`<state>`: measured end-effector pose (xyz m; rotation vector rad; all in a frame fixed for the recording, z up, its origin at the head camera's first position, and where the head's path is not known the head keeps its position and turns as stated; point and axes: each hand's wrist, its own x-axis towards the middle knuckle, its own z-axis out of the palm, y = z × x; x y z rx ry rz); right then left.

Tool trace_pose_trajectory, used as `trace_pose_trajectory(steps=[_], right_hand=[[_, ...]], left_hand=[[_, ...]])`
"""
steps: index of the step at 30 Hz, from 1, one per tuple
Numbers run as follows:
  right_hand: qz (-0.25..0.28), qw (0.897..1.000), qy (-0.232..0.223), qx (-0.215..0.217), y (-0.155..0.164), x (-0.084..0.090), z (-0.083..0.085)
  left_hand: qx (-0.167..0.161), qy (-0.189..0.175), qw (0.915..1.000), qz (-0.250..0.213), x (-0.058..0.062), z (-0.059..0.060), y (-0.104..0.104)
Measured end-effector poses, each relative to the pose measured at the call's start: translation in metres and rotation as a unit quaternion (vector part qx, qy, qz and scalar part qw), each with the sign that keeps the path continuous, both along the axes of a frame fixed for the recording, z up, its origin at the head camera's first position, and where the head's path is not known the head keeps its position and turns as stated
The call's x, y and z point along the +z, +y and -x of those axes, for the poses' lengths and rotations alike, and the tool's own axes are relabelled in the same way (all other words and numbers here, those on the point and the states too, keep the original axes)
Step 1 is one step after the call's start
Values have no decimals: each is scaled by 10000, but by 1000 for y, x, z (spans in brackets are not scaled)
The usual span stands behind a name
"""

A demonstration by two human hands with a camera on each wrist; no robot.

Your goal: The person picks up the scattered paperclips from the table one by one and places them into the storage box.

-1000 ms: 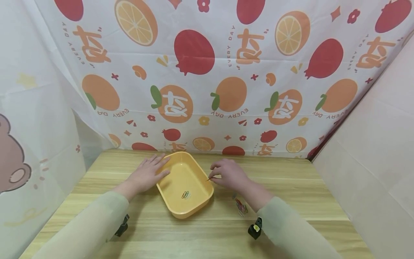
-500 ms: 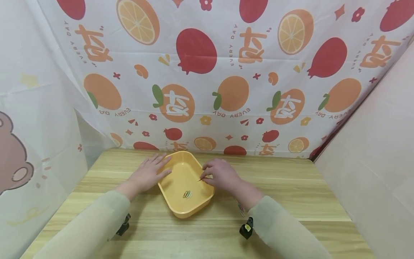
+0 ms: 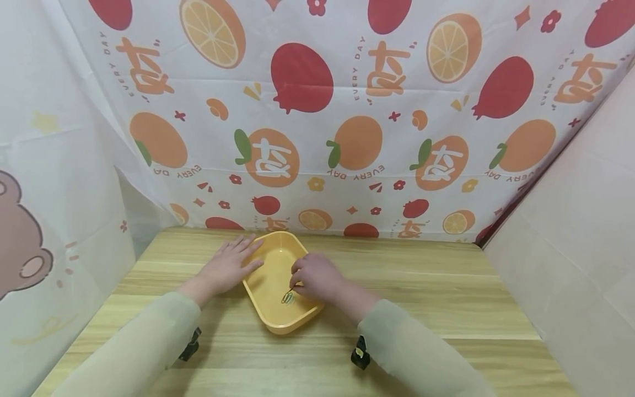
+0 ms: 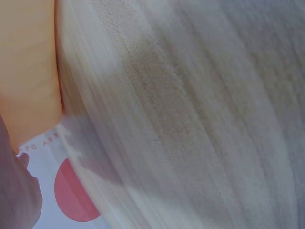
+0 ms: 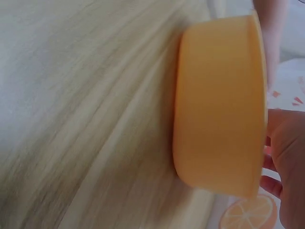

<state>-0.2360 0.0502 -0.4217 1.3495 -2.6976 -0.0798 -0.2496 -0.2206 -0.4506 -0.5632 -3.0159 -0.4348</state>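
Left side of the head view: a pale curtain panel printed with a brown bear (image 3: 20, 242) hangs beside the wooden desk (image 3: 446, 298).

The left hand (image 3: 225, 267) lies flat on the desk, fingers straight and spread, its grip open and holding nothing. The fingertips rest against the left rim of the yellow tray (image 3: 268, 322). In the left wrist view the tray's outer wall (image 4: 28, 71) appears at the upper left, with desk grain filling most of the frame; the picture is blurred. A pale green sleeve (image 3: 144, 342) covers the left forearm, and a black wrist-worn camera mount (image 3: 187, 344) shows under it.

Centre: the tray stands on the desk, set at an angle, its long axis running from near right to far left. On its floor lie paper clips (image 3: 288, 299), small and hard to count.

The right hand (image 3: 315, 278) is over the tray's right half, fingers curled, with the grip closed in a pinch on a thin paper clip held by its upper end; the clip's lower end reaches the clips on the tray floor. In the right wrist view the tray's outer wall (image 5: 219, 105) fills the middle, with fingertips (image 5: 286, 148) at its right edge.

Backdrop: a white cloth printed with oranges and red fruit (image 3: 302, 77). Right side: a plain pink wall (image 3: 570, 220).
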Motion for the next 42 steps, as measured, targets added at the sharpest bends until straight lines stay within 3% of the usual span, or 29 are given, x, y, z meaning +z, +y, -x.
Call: trace_pose_trajectory(steps=[9,18,30,42], right_hand=[[-442,9987,-209,-130,-17,-12,3],[-786,9967,-102,-150,-24,-16,4],[-614,9978,-196,-171,-25,-11,2],[-90,9993,-278,-238,-13,5,1]], left_hand=[[-4,48,10000,84,-1,0,0],[-18,30,10000,60,0,0,0],[-4,22,9999,104,-2,2,0],[5,-10,10000,49,0,1,0]])
